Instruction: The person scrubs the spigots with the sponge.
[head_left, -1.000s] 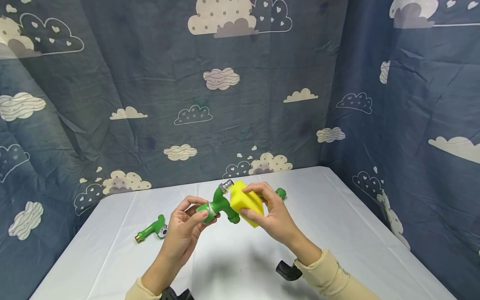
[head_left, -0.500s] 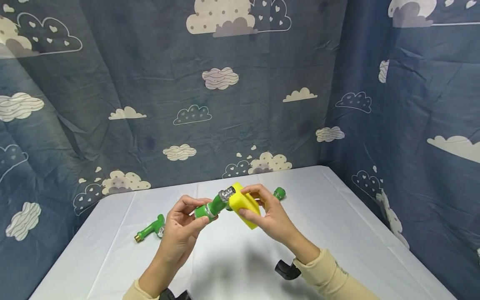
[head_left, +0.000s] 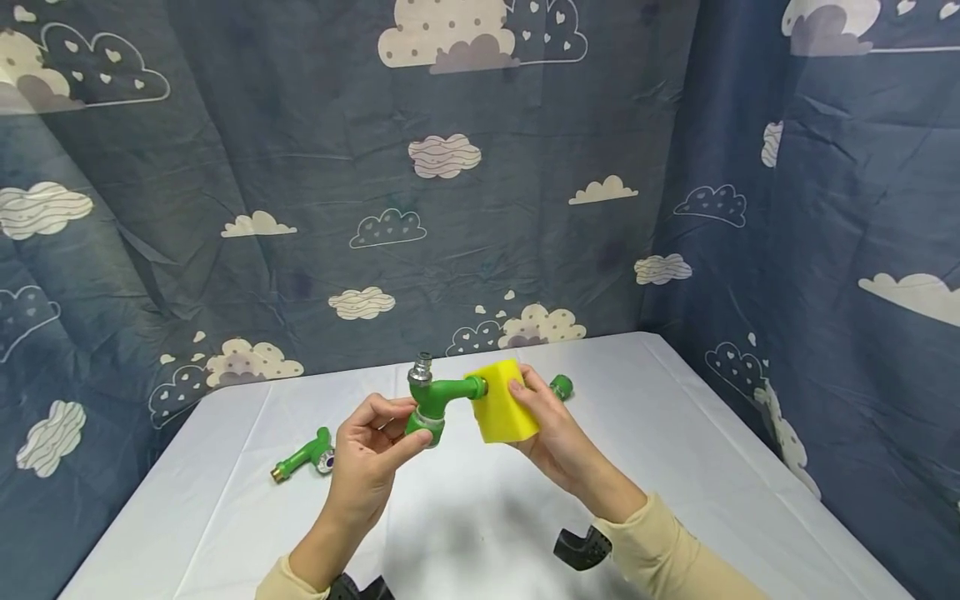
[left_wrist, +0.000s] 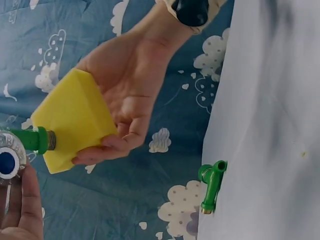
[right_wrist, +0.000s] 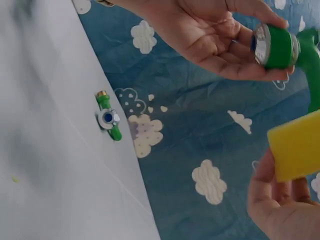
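Observation:
My left hand (head_left: pixel 369 450) pinches a green tap (head_left: pixel 442 398) by its round handle end, the chrome spout pointing up in the head view. In my right hand (head_left: pixel 558 442) is a yellow sponge (head_left: pixel 504 408), its face against the tap's threaded end. The left wrist view shows that threaded end touching the sponge (left_wrist: pixel 75 120), with the fingers of my right hand (left_wrist: pixel 127 95) around the sponge's lower edge. From the right wrist, my left hand (right_wrist: pixel 215 45) grips the green and chrome handle (right_wrist: pixel 280 46) above the sponge (right_wrist: pixel 300 147).
A second green tap (head_left: pixel 306 456) lies on the white table (head_left: pixel 247 500) at the left. Another green piece (head_left: pixel 561 386) lies behind my right hand. Cloud-patterned dark cloth (head_left: pixel 487 208) hangs behind and beside the table.
The held tap has turned, so its chrome spout now points up and its threaded end points right. The sponge has shifted from the chrome spout to the threaded end, its broad face turned toward the camera.

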